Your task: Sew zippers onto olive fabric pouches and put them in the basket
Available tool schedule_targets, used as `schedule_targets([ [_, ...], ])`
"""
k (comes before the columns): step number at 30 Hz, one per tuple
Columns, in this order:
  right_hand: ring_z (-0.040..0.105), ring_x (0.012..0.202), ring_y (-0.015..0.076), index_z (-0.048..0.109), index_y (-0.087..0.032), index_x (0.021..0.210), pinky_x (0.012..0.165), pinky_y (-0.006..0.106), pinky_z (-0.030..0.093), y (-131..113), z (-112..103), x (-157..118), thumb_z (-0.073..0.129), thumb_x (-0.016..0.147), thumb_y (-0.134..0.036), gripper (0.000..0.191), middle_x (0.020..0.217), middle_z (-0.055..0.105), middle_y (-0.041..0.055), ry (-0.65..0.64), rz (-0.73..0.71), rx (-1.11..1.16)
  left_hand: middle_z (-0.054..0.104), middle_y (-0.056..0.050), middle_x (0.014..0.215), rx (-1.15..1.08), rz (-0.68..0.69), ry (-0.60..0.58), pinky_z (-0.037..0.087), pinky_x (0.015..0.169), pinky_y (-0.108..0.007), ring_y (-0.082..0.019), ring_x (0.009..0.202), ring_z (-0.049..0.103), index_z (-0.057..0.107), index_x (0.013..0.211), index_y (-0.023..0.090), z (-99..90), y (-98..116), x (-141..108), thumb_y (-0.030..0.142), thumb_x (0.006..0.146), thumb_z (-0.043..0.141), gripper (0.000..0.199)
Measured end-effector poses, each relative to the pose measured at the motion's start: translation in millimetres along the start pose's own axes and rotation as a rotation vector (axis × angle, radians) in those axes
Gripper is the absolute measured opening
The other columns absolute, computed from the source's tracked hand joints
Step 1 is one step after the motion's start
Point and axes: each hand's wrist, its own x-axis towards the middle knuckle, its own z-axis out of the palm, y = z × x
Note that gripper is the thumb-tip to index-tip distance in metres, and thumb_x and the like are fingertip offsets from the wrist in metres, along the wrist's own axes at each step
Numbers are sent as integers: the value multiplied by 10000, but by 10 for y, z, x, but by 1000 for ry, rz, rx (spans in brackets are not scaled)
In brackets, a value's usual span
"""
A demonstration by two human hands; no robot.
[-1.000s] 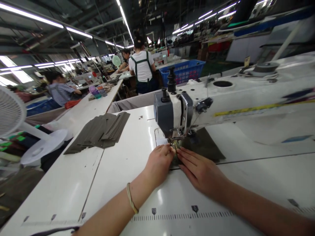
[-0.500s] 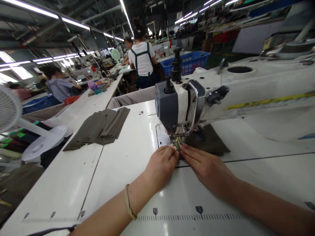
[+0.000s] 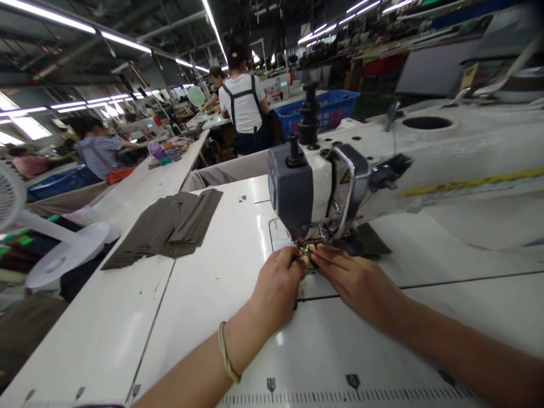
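A dark olive fabric piece [image 3: 370,240] lies under the head of a white and grey sewing machine [image 3: 293,190]. My left hand [image 3: 278,283] is closed at the near edge of the fabric, just left of the needle area, thumb and fingers pinched on it. My right hand [image 3: 355,277] rests to the right of the needle, its fingers pressed together on the fabric and its fingertips close to those of my left hand. The needle and presser foot are mostly hidden by the machine head and the fingers.
Stacked dark fabric pieces [image 3: 170,224] lie on the white table [image 3: 204,306] at left. A white fan [image 3: 68,255] stands beyond its left edge. Behind are a blue basket [image 3: 340,107], a person in a white shirt [image 3: 246,105] and other seated people.
The fabric has moved further under the machine, with less of it showing at the right. Both hands have followed slightly toward the needle. The camera view has shifted a little.
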Motion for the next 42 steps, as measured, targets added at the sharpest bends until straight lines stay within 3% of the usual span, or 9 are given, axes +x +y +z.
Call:
schedule_targets([
  [2, 624, 968, 211, 633, -86, 1032, 838, 342, 541, 1, -2, -25, 428, 886, -121, 255, 1049, 660, 138, 9, 36, 5, 617, -152, 1073, 38, -11, 48, 506, 866, -436, -253, 994, 595, 605, 965, 115, 7, 5, -31, 194, 907, 427, 203],
  [5, 634, 946, 207, 638, -111, 1025, 814, 333, 550, 11, 0, -49, 438, 878, -113, 248, 1056, 659, 126, -3, 56, 3, 662, -116, 1029, 29, 24, 71, 469, 934, -446, -230, 1020, 606, 613, 908, 142, 23, 5, -45, 157, 892, 437, 177],
  [14, 661, 836, 197, 653, -71, 951, 720, 284, 566, 62, 9, 38, 347, 862, -32, 322, 946, 686, 143, -27, -50, -135, 680, -145, 940, 102, 154, 84, 508, 900, -368, -212, 927, 650, 590, 846, 94, 46, -26, 62, 76, 870, 394, 199],
  [20, 662, 776, 182, 663, -149, 874, 696, 284, 563, 112, 44, 70, 360, 861, -54, 317, 856, 699, 94, -70, -2, -140, 682, -139, 931, 93, 165, 49, 533, 847, -381, -215, 905, 651, 581, 832, 114, 38, -87, 111, 74, 865, 379, 209],
  [27, 659, 756, 183, 659, -173, 852, 681, 277, 561, 120, 46, 79, 320, 885, -78, 353, 828, 696, 87, -45, -18, -152, 686, -127, 876, 101, 176, 99, 540, 835, -344, -203, 845, 663, 577, 818, 118, 28, -79, 137, 72, 868, 358, 229],
  [38, 652, 753, 177, 644, -116, 902, 659, 275, 545, 115, 48, 84, 315, 915, -116, 329, 801, 688, 98, -56, -5, -99, 692, -97, 850, 126, 173, 93, 524, 830, -334, -182, 819, 662, 583, 792, 118, 84, -131, 126, 92, 872, 425, 179],
  [42, 629, 794, 173, 628, -137, 950, 715, 287, 527, 228, 0, 71, 371, 915, -177, 262, 876, 673, 94, -65, -12, -82, 690, -86, 902, 109, 117, 52, 498, 865, -339, -183, 895, 646, 593, 810, 124, 95, -175, 117, 117, 865, 491, 116],
])
